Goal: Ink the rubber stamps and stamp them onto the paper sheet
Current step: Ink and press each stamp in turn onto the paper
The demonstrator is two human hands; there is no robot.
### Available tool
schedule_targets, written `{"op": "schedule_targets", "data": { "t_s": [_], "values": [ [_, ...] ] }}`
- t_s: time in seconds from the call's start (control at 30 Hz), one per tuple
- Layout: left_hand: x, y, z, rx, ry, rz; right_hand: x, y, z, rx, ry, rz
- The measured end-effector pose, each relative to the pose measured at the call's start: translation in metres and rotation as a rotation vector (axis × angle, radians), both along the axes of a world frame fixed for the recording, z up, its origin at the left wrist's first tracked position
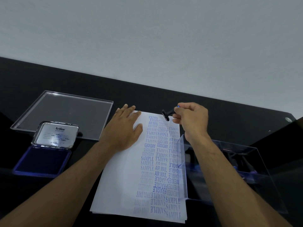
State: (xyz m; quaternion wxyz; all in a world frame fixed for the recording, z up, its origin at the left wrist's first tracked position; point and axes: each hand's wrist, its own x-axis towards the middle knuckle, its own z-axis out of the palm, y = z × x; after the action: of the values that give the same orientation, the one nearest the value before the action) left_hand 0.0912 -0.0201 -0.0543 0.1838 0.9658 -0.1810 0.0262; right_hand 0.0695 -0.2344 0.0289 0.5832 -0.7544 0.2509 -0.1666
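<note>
Head view: right hand [191, 118] pinches stamp [166, 114] above paper [124, 177]; left hand [125, 128] presses it flat.

The right hand [191, 119] covers the stamp [167, 114] handle's end, and the stamp's face is turned away, so its text cannot be read. The right forearm hides part of the clear box [246, 169]; the dark things inside are too blurred to name. Small print on the ink pad [44, 154] lid is illegible.
</note>
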Motion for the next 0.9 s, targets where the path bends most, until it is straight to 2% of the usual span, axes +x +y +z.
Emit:
{"op": "schedule_targets", "data": {
  "t_s": [0.6, 0.9],
  "values": [
    [-0.003, 0.001, 0.016, -0.042, 0.028, 0.005, -0.012, 0.010, 0.008, -0.027, -0.038, 0.091],
    [-0.058, 0.064, 0.037, -0.072, -0.011, 0.076, -0.043, 0.064, 0.017, -0.013, -0.049, 0.237]
  ]
}}
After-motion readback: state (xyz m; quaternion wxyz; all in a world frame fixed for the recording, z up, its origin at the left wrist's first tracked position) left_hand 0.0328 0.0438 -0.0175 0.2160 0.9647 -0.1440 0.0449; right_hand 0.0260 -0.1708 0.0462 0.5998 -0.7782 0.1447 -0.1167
